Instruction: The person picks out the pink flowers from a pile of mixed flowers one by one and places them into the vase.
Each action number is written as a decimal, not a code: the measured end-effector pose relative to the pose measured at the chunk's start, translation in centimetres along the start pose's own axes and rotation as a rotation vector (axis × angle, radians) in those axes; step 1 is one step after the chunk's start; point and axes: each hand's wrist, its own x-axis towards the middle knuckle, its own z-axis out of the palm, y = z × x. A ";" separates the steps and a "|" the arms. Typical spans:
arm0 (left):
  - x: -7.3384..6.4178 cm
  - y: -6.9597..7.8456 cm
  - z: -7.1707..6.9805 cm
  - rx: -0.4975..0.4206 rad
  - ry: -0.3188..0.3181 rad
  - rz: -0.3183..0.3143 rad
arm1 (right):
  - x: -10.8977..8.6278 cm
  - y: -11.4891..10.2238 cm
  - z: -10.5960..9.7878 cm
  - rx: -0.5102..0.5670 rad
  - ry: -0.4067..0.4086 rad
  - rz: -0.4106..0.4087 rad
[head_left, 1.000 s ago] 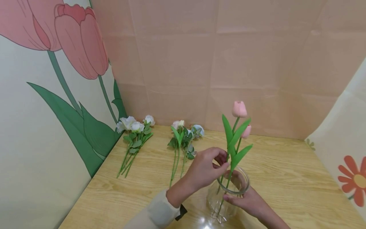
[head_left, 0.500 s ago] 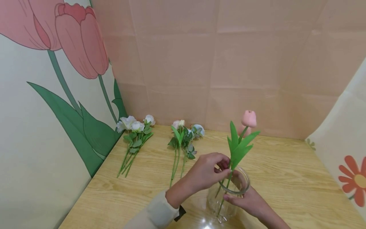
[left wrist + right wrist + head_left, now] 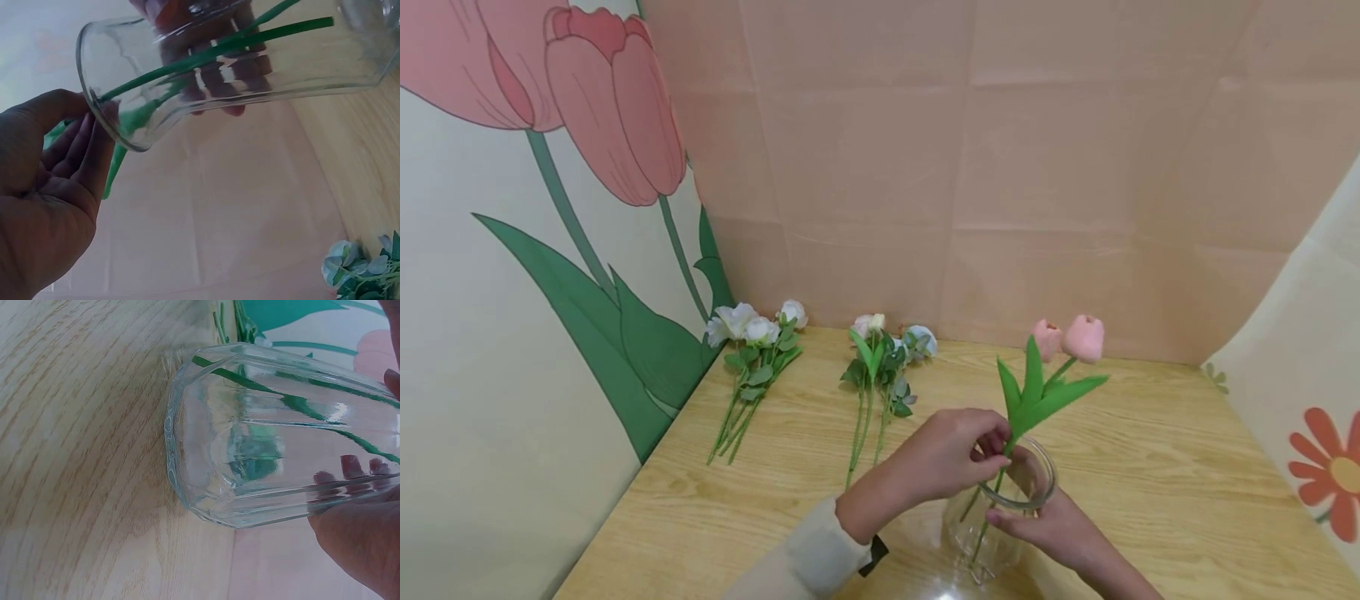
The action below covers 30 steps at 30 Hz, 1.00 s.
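Far left in my head view, taking 12 o'clock as away from the wearer, hangs a cloth [image 3: 625,117] printed with big tulips. Beside it, white flowers [image 3: 760,375] lie on the wood-grained surface [image 3: 1157,475], toward 10 o'clock from the left grip [image 3: 953,450]. A mixed bunch [image 3: 872,360] lies nearer, between 10 and 11, its stems running down toward the wearer's forearm.

The left grip is pinched together on the pink tulips [image 3: 1028,408] just at the jar's rim; I can't tell if it has both stems. The blooms lean to 1 o'clock while the stems slant to 7 inside the glass jar [image 3: 275,437], one end lower than the other. I judge that slant through the mouth to be what counts, with the left grip the nearer to the stems.

The right grip [image 3: 1056,527] is wrapped round the jar's neck, 5 o'clock from its mouth. I see nothing blocking the stems below the rim; the left fingers themselves crowd it, under the leaves. Far right, another cloth [image 3: 1342,473] shows an orange flower.
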 end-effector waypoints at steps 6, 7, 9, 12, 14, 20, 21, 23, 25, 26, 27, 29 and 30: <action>0.4 0.4 -0.3 0.060 -0.108 -0.028 | -0.2 -0.5 0.2 -0.047 0.011 0.072; 0.5 0.4 -0.3 0.067 -0.123 -0.036 | -0.3 -0.6 0.2 -0.045 0.011 0.078; 0.7 0.6 -0.4 0.090 -0.149 -0.047 | -0.3 -0.6 0.2 -0.043 0.011 0.088; 0.9 0.7 -0.5 0.126 -0.182 -0.058 | -0.3 -0.7 0.1 -0.026 -0.001 0.116; 1.1 0.8 -0.5 0.157 -0.199 -0.061 | -0.3 -0.8 0.1 -0.011 -0.009 0.137; 1.3 1.1 -0.7 0.201 -0.227 -0.062 | -0.3 -0.7 0.1 -0.029 -0.006 0.156; 1.3 1.2 -0.7 0.200 -0.228 -0.063 | -0.3 -0.7 0.1 -0.029 -0.006 0.153; 1.3 1.1 -0.7 0.196 -0.225 -0.060 | -0.2 -0.6 0.1 -0.039 -0.003 0.128; 1.3 1.1 -0.7 0.193 -0.216 -0.054 | -0.2 -0.5 0.1 -0.044 -0.002 0.098; 1.3 1.0 -0.7 0.192 -0.212 -0.051 | -0.1 -0.5 0.1 -0.054 0.000 0.081; 1.3 1.0 -0.7 0.190 -0.208 -0.049 | -0.1 -0.5 0.1 -0.062 0.003 0.064; 1.4 1.0 -0.7 0.193 -0.199 -0.043 | -0.1 -0.5 0.1 -0.081 0.005 0.061; 1.4 1.0 -0.6 0.193 -0.197 -0.044 | -0.1 -0.6 0.1 -0.078 0.003 0.067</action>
